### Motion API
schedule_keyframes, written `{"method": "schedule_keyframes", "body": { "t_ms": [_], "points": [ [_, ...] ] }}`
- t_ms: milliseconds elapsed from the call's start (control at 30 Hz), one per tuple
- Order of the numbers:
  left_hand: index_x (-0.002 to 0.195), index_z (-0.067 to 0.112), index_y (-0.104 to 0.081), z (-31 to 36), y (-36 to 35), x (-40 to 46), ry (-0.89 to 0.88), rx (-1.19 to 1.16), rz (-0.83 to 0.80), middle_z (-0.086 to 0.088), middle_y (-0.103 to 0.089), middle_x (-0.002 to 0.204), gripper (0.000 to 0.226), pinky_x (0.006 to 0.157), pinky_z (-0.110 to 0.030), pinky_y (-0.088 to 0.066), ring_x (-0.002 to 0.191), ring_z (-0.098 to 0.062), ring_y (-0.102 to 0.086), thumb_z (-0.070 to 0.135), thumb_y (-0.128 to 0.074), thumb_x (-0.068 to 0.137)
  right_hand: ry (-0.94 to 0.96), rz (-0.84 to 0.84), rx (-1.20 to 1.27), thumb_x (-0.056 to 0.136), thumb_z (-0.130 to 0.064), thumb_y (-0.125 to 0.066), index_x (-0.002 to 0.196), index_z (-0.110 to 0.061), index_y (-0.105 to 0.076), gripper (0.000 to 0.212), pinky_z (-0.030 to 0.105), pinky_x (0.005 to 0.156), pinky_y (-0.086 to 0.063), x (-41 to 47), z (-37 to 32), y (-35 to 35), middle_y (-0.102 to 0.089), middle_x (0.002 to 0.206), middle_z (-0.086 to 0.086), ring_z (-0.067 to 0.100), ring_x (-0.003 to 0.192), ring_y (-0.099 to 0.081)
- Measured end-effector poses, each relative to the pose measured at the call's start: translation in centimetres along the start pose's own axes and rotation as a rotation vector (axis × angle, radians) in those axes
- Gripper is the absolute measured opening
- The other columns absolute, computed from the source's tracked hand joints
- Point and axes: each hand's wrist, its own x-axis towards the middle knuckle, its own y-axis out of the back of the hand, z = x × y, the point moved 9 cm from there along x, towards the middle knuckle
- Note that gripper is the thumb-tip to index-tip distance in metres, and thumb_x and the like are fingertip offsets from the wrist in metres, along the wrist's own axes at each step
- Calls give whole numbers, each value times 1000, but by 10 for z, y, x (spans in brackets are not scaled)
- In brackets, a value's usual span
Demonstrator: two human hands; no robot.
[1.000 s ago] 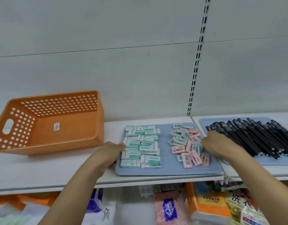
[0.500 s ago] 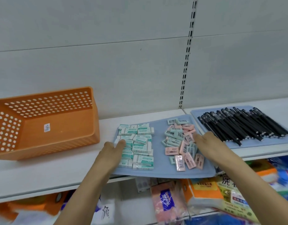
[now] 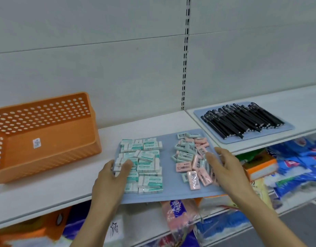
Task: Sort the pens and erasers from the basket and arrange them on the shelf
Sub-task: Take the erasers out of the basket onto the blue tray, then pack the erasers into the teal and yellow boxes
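basket (image 3: 46, 139) left on shelf (image 3: 46, 189), eraser mat (image 3: 167, 191) centre, pen mat (image 3: 281, 129) right

Back wall (image 3: 100, 50): pale grey-white panels with horizontal seams, flat even light. Slotted upright rail (image 3: 184, 68) runs vertically right of centre, meeting the joint between two white shelf boards. Lower shelf (image 3: 224, 227) underneath holds packaged goods (image 3: 296, 168): blue, orange and pink wrappers, blurred. Grey floor (image 3: 296, 227) strip at near right.
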Motion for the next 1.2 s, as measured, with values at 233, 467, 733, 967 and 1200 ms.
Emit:
{"method": "schedule_keyframes", "body": {
  "t_ms": [233,467,733,967,1200],
  "points": [
    [124,33,-53,-9,-1,-27,-79,-96,-16,12,-67,104,43,82,-44,-55,91,-12,-66,54,-60,87,54,71,122,94,-43,-53,98,-44,-56,5,13,54,-47,-41,7,12,-66,90,-27,-6,78,-64],
    [109,45,-55,-15,-27,-55,-134,-211,-101,22,-68,97,29,79,-41,-58,87,-4,-69,54,-66,83,-22,207,171,91,-43,-57,102,-42,-60,12,30,57,-56,-85,40,45,-70,91,-17,4,75,-70],
    [108,43,-59,24,-78,-92,-222,-272,-220,22,-70,94,32,67,-35,-58,78,-4,-71,56,-65,79,-95,360,210,90,-41,-60,96,-47,-61,8,39,66,-58,-120,77,109,-71,90,-17,6,75,-70],
    [113,34,-61,65,-164,-137,-215,-315,-335,12,-73,95,31,71,-41,-60,77,-8,-73,42,-70,85,-111,464,166,91,-39,-62,97,-43,-60,7,45,70,-59,-141,114,203,-71,86,-15,10,75,-71],
    [102,42,-62,111,-264,-197,-227,-317,-432,14,-72,96,24,77,-47,-59,82,-12,-72,50,-70,80,-127,553,117,90,-37,-63,92,-43,-57,9,35,71,-58,-155,162,310,-70,87,-21,-1,77,-68]
  ]
}}
